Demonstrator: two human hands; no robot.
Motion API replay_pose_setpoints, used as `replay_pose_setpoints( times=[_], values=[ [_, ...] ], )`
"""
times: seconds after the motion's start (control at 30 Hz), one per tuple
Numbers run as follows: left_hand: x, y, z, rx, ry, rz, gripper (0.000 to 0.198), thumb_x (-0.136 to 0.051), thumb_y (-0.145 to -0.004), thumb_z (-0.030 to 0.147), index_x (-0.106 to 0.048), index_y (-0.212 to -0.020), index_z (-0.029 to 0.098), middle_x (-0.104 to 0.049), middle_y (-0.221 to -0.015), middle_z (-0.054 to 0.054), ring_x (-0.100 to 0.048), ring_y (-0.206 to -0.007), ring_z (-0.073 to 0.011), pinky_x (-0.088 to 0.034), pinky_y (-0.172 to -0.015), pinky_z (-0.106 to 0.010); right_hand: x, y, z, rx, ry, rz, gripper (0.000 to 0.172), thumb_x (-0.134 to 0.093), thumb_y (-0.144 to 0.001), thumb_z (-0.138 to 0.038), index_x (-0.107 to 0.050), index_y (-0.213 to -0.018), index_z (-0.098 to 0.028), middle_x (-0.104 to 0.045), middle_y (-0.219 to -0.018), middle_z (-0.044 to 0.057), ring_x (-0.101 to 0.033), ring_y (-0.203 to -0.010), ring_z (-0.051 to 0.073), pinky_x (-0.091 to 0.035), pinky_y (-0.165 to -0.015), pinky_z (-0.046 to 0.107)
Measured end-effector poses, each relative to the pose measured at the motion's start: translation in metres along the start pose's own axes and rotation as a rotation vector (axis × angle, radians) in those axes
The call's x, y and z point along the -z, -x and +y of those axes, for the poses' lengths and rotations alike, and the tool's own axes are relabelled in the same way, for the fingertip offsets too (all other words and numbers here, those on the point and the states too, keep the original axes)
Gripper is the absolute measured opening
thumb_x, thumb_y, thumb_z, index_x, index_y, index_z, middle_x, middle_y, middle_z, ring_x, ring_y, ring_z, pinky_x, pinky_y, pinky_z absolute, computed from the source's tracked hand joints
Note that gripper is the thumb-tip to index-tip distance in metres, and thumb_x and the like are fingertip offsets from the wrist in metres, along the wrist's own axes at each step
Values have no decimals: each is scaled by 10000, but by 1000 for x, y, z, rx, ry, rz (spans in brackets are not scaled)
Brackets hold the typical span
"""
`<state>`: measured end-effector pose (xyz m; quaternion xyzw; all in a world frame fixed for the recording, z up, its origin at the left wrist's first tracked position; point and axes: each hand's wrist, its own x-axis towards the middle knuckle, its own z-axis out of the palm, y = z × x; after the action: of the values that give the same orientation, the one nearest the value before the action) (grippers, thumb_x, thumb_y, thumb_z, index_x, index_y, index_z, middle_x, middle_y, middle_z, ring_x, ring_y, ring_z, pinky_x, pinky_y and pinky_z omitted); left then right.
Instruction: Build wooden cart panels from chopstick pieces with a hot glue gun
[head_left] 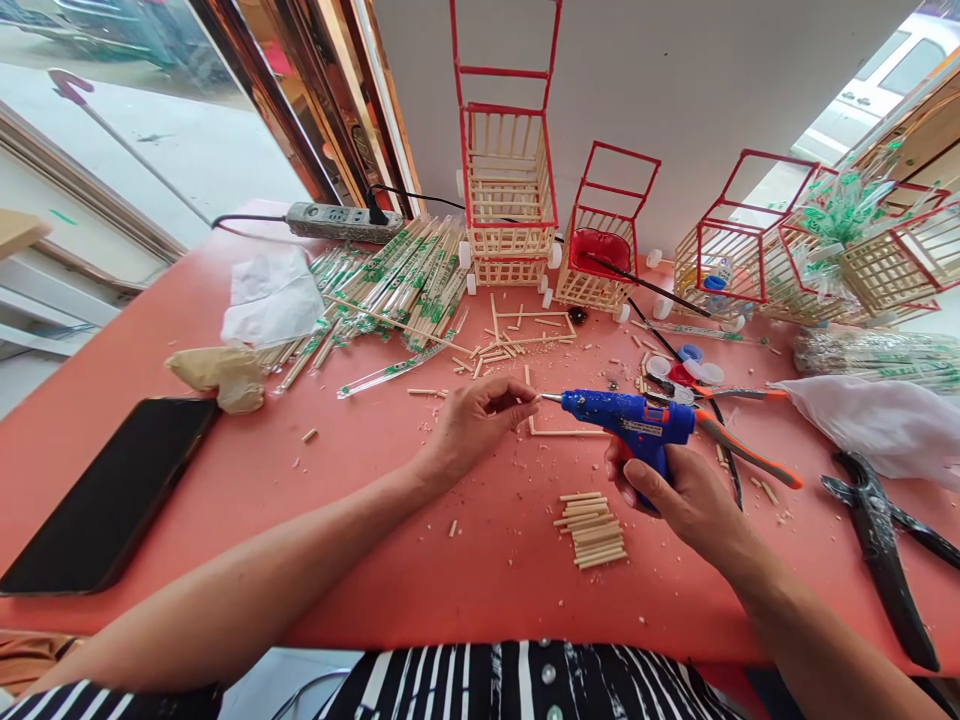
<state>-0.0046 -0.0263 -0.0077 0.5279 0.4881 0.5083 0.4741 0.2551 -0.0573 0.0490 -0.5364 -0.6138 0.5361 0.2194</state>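
My right hand (pixel 679 495) grips a blue glue gun (pixel 630 418) by its handle, nozzle pointing left. My left hand (pixel 480 420) pinches a short wooden stick (pixel 525 403) at its fingertips, right at the gun's nozzle tip. Both hover over a red table (pixel 375 540). A thin L-shaped stick frame (pixel 559 432) lies on the table just below the nozzle. A small stack of cut sticks (pixel 594 528) lies near my right hand.
Several stick-and-red-frame cart models (pixel 510 190) stand at the back. Wrapped chopsticks (pixel 397 280) lie in a pile at back left with a power strip (pixel 341 222). A phone (pixel 105 495) lies left. Black pliers (pixel 881 540) and orange-handled cutters (pixel 739 445) lie right.
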Motion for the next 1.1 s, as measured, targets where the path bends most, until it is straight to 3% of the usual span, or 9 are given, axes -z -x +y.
replay_pose_setpoints(
  times=[0.13, 0.83, 1.1],
  values=[
    [0, -1, -1, 2, 1, -5, 147, -815, -752, 324, -770, -779, 187, -701, -676, 2, -594, -601, -120, -453, -588, -237, 1, 0, 0, 5, 9, -7, 778, -648, -844, -916, -724, -962, -151, -709, -735, 82, -600, -605, 144, -474, -547, 262],
    [1, 0, -2, -15, -15, -11, 154, -817, -770, 331, -774, -796, 186, -677, -671, 7, -572, -611, -122, -418, -591, -249, 0, -1, 0, -76, 42, 2, 821, -639, -776, -968, -666, -904, -158, -637, -714, 65, -519, -585, 132, -370, -502, 251],
    [2, 1, 2, -38, -81, 0, 144, -803, -784, 341, -796, -787, 196, -719, -702, -14, -600, -640, -140, -463, -598, -249, 2, 0, 4, -105, 94, -1, 835, -589, -777, -994, -632, -894, -168, -587, -725, 46, -500, -595, 135, -376, -527, 267]
  ],
)
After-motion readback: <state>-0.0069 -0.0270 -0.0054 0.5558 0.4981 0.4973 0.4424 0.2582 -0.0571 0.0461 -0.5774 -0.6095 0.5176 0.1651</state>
